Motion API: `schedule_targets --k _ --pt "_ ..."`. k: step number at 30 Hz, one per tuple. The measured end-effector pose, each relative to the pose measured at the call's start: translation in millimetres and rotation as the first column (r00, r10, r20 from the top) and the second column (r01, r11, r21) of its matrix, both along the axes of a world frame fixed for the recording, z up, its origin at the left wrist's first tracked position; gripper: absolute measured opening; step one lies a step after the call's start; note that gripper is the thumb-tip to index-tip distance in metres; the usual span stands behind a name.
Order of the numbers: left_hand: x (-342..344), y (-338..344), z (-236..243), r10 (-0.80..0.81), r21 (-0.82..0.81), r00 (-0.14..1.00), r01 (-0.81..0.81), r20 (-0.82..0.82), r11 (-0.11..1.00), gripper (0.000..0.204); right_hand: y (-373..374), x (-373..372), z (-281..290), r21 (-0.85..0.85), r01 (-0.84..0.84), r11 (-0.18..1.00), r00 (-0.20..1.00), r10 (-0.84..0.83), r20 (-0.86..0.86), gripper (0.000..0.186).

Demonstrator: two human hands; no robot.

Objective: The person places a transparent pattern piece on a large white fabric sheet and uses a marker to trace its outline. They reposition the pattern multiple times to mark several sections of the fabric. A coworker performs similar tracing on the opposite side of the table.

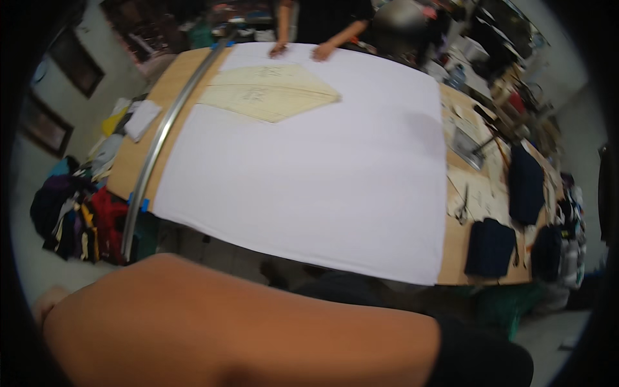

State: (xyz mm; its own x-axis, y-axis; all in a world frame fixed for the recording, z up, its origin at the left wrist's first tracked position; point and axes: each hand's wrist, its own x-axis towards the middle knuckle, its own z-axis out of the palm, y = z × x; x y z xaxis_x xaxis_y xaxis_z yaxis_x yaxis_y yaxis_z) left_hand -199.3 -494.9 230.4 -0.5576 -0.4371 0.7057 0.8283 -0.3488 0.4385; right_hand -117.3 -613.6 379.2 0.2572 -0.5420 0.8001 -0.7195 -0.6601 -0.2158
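A bare arm of mine point(245, 322) crosses the lower part of the view, close up, with a black sleeve point(483, 355) at its right end. At the far left rim a small blurred part of a hand point(50, 302) shows past the arm. Which hand it is, and what its fingers do, I cannot make out. Beyond the arm a white cloth point(322, 174) lies spread over the table. A pale yellow paper pattern piece point(271, 93) with pointed ends rests on the cloth's far left part. Neither of my hands is seen on the cloth.
Across the table, a person's two hands point(324, 51) touch the cloth's far edge. A metal rail point(161, 135) runs along the left side. Scissors point(462, 205), dark folded fabric point(490, 248) and paper patterns point(480, 193) lie at right. Piled clothes point(74, 216) stand at left.
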Motion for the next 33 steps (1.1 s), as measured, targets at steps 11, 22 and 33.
schedule_targets --k 11,22,33 --pt "38.9 -73.5 -96.3 0.245 -0.601 0.575 0.583 0.781 0.547 0.047 118.5 -172.5 -137.2 0.729 0.096 0.677 0.772 -0.513 0.375 0.032" --pt "-17.2 -73.2 -32.9 -0.321 -0.357 0.656 0.684 0.683 0.636 0.026 411.7 -111.1 -191.4 0.298 0.663 0.686 -0.072 -0.338 0.938 0.041" --pt "-62.9 38.6 -86.6 -0.589 -0.156 0.446 0.866 0.674 0.476 0.030 535.3 31.7 -98.0 -0.342 0.849 0.402 0.504 -0.425 0.752 0.038"
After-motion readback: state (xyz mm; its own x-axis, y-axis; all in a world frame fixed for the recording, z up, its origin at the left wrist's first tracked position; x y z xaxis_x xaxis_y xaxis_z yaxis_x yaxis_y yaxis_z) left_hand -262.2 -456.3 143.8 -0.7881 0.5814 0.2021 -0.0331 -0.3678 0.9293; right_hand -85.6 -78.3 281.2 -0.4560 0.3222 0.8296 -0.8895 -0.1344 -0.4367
